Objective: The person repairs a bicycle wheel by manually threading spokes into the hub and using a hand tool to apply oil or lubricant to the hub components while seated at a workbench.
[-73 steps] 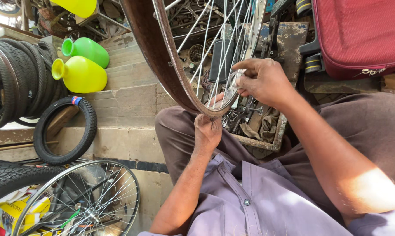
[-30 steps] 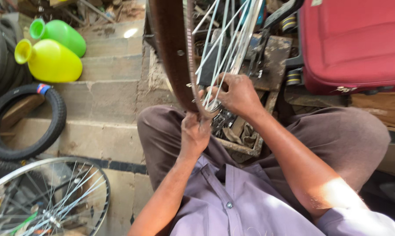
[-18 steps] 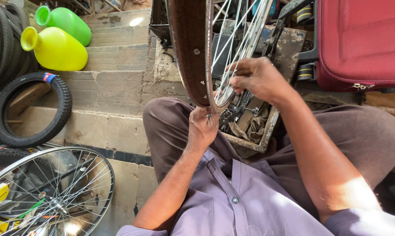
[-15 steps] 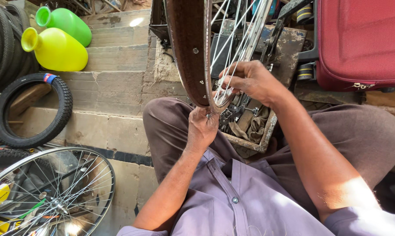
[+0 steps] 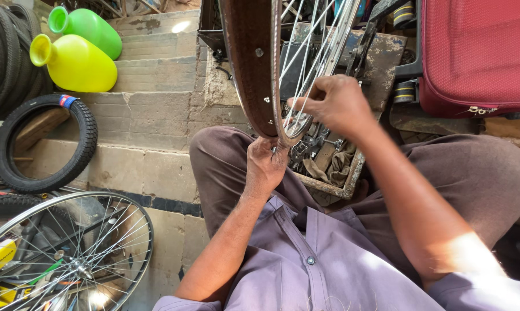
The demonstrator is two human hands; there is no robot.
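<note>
Bicycle wheel rim (image 5: 249,63) held upright over the lap.
The rim's near edge is gripped by the left hand (image 5: 265,167); spokes (image 5: 306,52) are pinched by the right hand (image 5: 337,106), tyre not yet fitted.

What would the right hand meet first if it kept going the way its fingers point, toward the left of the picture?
Most likely the spokes, then the wheel rim; the right hand already has its fingertips at them, though depth is unclear.

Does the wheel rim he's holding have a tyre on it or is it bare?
Bare. The wheel rim shows its brown inner bed with spoke holes and no tyre; the left hand grips its lower edge, and the right hand is at the spokes.
</note>
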